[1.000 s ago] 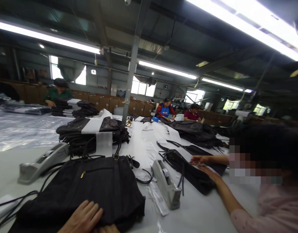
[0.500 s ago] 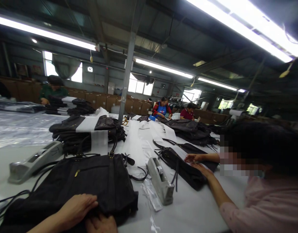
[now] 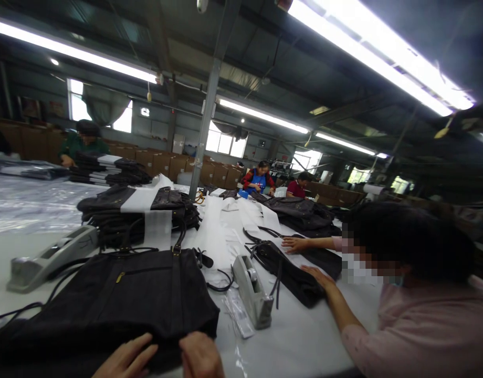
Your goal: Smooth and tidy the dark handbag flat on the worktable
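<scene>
A black handbag [image 3: 139, 294] lies flat on the table, with long handles, a front zip pocket and a gold zip pull. My left hand [image 3: 127, 358] rests at the bag's near edge, its fingers stretched out over the dark material. Just to its right is my right hand [image 3: 202, 356], beside the bag's near right edge. Its fingers bend downward and are partly hidden and blurred, so what they hold, if anything, does not show. Both hands are cut off by the bottom of the view.
Grey tape dispensers stand left [image 3: 52, 260] and right [image 3: 252, 291] of the bag. Beyond it are stacked bags [image 3: 135, 210] and white paper strips [image 3: 216, 231]. At right, a co-worker's hands [image 3: 318, 275] touch another black bag [image 3: 289, 273]. A metal post [image 3: 204, 131] rises from the table area.
My hands have moved apart and nearer the bottom edge; the right hand has shifted right. The co-worker's hands have spread apart on their bag. The view has shifted slightly.
</scene>
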`<state>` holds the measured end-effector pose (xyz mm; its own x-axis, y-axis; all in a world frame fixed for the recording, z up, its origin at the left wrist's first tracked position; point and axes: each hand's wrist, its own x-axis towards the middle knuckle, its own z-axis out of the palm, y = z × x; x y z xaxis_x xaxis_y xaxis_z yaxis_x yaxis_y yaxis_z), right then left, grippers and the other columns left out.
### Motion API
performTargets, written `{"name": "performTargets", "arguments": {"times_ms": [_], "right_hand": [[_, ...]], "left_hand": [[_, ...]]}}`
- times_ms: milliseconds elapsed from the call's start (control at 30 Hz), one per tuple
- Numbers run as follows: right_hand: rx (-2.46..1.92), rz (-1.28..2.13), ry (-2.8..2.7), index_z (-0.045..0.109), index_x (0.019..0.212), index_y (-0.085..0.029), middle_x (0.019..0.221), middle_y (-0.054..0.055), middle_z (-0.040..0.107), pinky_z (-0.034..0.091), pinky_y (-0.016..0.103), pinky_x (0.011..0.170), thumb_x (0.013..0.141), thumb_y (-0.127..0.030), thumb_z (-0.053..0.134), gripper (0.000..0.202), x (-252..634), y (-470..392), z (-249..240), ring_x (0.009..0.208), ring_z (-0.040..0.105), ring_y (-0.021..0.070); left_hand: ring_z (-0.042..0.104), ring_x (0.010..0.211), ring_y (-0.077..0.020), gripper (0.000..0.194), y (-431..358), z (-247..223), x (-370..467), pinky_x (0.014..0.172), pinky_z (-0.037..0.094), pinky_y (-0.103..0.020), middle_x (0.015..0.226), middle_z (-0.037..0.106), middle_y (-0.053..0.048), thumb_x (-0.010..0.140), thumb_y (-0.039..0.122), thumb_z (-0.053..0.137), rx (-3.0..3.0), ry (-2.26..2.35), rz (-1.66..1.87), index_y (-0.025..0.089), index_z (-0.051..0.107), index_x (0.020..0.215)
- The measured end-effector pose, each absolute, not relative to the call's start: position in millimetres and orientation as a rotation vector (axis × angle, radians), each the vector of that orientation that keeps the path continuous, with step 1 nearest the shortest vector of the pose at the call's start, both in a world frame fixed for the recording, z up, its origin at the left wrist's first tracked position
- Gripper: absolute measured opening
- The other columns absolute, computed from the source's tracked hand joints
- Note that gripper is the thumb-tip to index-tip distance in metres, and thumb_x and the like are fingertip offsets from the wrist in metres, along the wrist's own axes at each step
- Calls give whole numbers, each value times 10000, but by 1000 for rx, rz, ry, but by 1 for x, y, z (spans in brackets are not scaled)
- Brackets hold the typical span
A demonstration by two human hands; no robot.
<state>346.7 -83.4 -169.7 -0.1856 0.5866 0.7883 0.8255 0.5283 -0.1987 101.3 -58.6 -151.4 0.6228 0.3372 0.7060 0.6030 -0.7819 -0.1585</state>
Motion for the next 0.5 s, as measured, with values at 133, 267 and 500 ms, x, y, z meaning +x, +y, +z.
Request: {"name": "performTargets", "arguments": {"times_ms": [133, 267, 500], "right_hand": [[-1651, 183, -1525, 410, 1375, -163, 1327, 143, 574, 492, 441, 1028, 706, -180, 647, 711, 406, -97, -130, 1235, 547, 276], [-1650, 727, -1437, 428, 1369, -152, 1343, 119, 573, 439, 415, 1070, 564, -101, 697, 850, 412, -88, -103, 1271, 519, 265], [-1498, 881, -1294, 619, 1007, -191, 915, -19, 687, 474, 277, 764, 495, -133, 754, 532, 400, -63, -92, 877, 609, 185]], "left_hand": [[642, 1037, -253, 614, -51, -132, 138, 878, 561, -347, 1258, 642, -83, 818, 355, 681, -2487, -795, -804, 267, 466, 1386], [626, 1001, -302, 517, -40, -103, 198, 859, 542, -443, 1177, 653, -137, 798, 249, 687, -2668, -1230, -434, 196, 560, 1296], [642, 836, -229, 217, -8, -54, 208, 692, 530, -332, 940, 661, -45, 953, 176, 410, -2830, -1208, -255, 204, 621, 993]]}}
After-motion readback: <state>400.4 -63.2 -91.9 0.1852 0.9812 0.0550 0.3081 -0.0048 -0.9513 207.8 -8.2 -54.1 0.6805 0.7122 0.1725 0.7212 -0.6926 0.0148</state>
